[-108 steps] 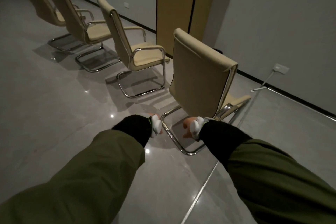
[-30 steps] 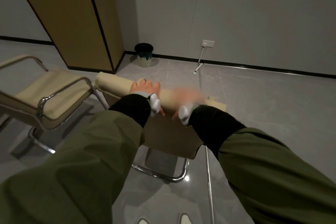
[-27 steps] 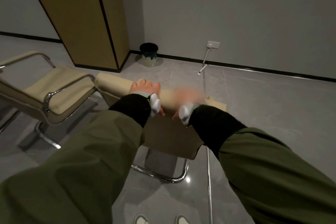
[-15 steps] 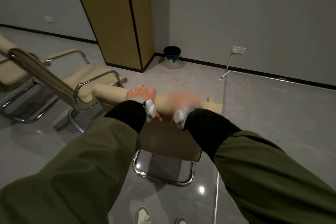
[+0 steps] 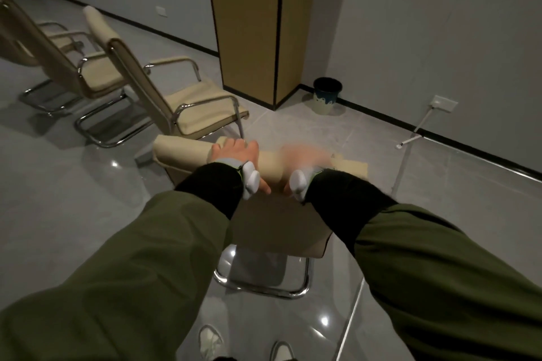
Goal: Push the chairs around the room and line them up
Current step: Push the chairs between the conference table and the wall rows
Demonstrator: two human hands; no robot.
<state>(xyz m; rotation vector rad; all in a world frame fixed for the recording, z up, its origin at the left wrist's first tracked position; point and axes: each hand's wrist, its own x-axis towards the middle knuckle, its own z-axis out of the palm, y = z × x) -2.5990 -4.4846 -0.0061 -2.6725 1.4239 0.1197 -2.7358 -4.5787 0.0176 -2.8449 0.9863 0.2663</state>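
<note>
The near chair (image 5: pixel 272 226) stands at the centre of the frame with its back to the camera, its chrome base (image 5: pixel 264 287) resting on the grey tiled floor (image 5: pixel 73 199). The left hand (image 5: pixel 234 151) lies over the padded top edge of the backrest, fingers curled over the far side and thumb on the near side, gripping it. The right hand (image 5: pixel 302 155) sits on the same top edge just right of the left hand; it is blurred, so whether its fingers clamp the edge cannot be told. Both arms wear green sleeves with black cuffs.

A second chair (image 5: pixel 181 88) stands just beyond, left of centre, close to the near chair. A third chair (image 5: pixel 58 53) follows in the upper left, with part of another at the left edge. A wooden column (image 5: pixel 255 23) rises at top centre, and a dark bin (image 5: pixel 327 95) stands against the wall to its right. Two white shoes (image 5: pixel 211 343) show at the bottom edge.
</note>
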